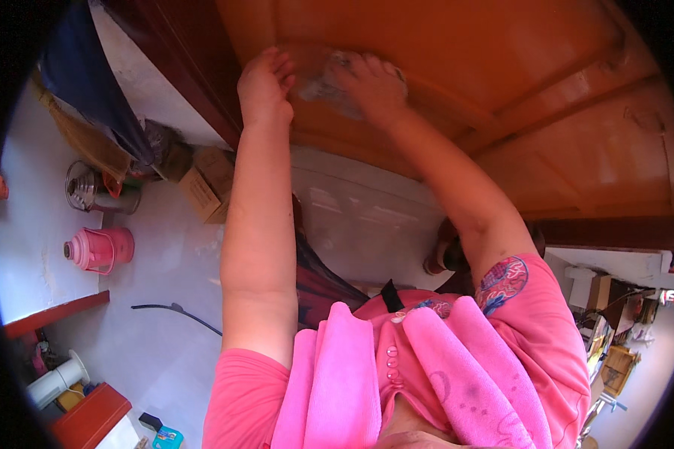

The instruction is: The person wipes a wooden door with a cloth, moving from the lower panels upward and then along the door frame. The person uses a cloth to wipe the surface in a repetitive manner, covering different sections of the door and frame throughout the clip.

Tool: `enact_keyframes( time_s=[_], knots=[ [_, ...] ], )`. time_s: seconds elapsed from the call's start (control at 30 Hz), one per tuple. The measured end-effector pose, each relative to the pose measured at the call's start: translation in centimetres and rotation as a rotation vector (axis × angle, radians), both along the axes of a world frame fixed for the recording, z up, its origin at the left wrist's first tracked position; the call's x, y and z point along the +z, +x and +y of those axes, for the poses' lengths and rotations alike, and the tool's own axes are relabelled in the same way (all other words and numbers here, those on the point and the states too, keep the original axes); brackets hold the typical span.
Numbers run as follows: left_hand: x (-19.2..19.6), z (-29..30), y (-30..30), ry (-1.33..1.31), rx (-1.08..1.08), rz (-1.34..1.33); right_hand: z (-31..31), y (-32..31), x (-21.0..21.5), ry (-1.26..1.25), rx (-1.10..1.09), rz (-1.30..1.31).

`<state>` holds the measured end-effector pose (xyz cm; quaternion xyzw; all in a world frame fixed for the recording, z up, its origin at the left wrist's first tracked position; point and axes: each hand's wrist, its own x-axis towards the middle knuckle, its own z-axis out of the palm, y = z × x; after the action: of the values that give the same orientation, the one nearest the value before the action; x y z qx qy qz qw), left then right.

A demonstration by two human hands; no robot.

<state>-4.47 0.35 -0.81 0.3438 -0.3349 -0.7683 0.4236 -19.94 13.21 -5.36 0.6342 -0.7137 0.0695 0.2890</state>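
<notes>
An orange-brown wooden door (442,45) with raised panels fills the upper part of the view. My right hand (371,86) presses a crumpled pale grey cloth (323,91) flat against a panel, its fingers spread over the cloth. To its left, my left hand (263,86) rests by the door's dark red-brown edge, fingers loosely bent, with no object visible in it. Both arms reach up and forward. A pink towel (341,382) hangs round my neck over a pink shirt.
Left on the pale floor are a pink thermos flask (101,249), a metal flask (90,188), a straw broom (90,142) and a cardboard box (204,187). A thin black cable (176,307) lies nearer. Cluttered boxes and goods (614,299) stand at the right.
</notes>
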Motion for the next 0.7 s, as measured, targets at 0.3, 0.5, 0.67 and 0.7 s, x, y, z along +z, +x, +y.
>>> enact_keyframes(
  time_s=[0.3,0.5,0.67,0.7],
  knots=[
    [-0.9,0.0,0.9,-0.008,-0.017,-0.016,20.7,-8.8,1.5,0.11,-0.266,0.133],
    [-0.9,-0.3,2.6,-0.012,0.006,-0.053,21.9,-9.0,2.2,0.064,-0.2,0.196],
    [-0.1,-0.1,3.0,-0.029,0.01,-0.038,16.0,-9.1,-0.3,0.02,-0.003,0.067],
    [0.1,0.1,2.9,-0.031,0.01,-0.036,14.3,-8.2,-0.4,0.019,0.018,0.059]
  ],
)
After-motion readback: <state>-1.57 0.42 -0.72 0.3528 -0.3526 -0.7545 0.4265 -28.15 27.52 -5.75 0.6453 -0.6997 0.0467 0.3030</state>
